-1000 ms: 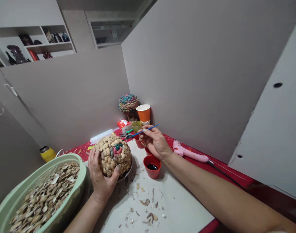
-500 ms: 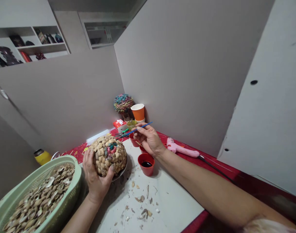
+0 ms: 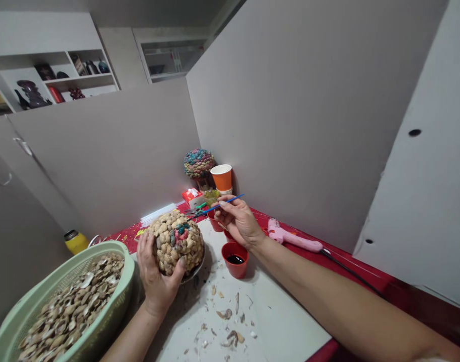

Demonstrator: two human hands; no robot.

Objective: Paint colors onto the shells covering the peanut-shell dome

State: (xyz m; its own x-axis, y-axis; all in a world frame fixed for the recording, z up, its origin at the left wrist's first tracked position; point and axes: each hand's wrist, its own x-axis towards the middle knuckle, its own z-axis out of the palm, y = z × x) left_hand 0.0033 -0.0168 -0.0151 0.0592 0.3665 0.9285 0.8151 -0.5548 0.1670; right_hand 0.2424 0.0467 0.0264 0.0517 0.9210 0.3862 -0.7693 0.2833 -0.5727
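A ball covered in pale nutshells (image 3: 164, 251) sits in a shallow bowl (image 3: 196, 270). A small patch of its shells is painted teal, pink and grey. My left hand (image 3: 156, 276) is wrapped around the near left side of the ball, thumb at the front. In my right hand (image 3: 237, 220) is a thin blue paintbrush (image 3: 214, 207), pinched between the fingers. Its dark tip is at the ball's upper right edge; whether it touches I cannot tell. A second thin stick shows under the same hand. Beside it stands a red cup (image 3: 235, 261) of dark liquid.
A green basket (image 3: 127, 261) of shells stands at left, a yellow bottle (image 3: 76, 242) behind it. Shell bits litter the white board (image 3: 267, 306). A pink glue gun (image 3: 293, 238), orange cup (image 3: 221, 177) and colourful shell-covered piece (image 3: 198, 163) stand near the grey partitions.
The whole view has shifted, so everything appears a little further right. Both hands keep their holds, and the brush has hardly moved relative to the ball.
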